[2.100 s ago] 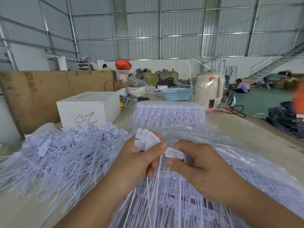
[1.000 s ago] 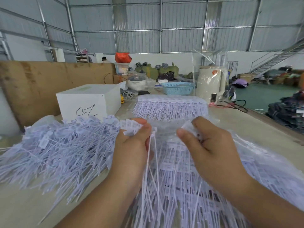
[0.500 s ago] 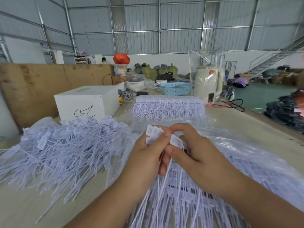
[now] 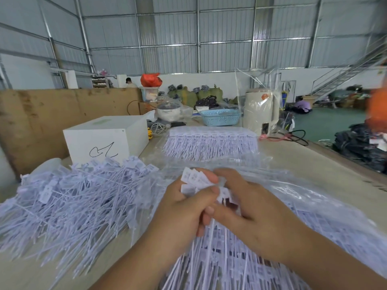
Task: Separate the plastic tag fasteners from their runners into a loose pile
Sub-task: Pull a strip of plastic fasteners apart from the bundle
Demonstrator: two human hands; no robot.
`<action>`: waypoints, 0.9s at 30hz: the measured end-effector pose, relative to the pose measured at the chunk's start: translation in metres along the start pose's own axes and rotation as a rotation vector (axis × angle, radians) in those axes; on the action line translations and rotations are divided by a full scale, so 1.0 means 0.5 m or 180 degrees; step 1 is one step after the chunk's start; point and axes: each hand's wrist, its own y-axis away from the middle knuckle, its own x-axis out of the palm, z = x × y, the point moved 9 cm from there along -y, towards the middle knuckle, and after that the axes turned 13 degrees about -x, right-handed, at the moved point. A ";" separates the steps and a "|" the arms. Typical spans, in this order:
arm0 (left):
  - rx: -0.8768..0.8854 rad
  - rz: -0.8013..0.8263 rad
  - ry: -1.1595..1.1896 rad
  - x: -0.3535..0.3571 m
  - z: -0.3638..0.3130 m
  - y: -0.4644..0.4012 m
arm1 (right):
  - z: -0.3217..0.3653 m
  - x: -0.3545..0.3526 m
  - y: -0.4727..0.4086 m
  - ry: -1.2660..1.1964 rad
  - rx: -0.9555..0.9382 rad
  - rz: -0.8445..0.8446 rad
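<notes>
Left hand (image 4: 184,208) and right hand (image 4: 249,210) are held together at centre, fingers (image 4: 209,192) curled and pinching; both forearms are extended forward from below.

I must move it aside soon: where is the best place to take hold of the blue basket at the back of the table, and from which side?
Probably take the blue basket by its flared top rim, both hands coming from above at the two short ends. Its perforated walls slope inward toward the base, so the rim gives the surest hold. A wrapped kettle crowds its right end, so reach in there with care.
</notes>
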 end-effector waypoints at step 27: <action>-0.0504 -0.0678 0.1078 -0.066 0.045 -0.021 | -0.006 -0.052 0.010 -0.0497 0.0157 -0.1162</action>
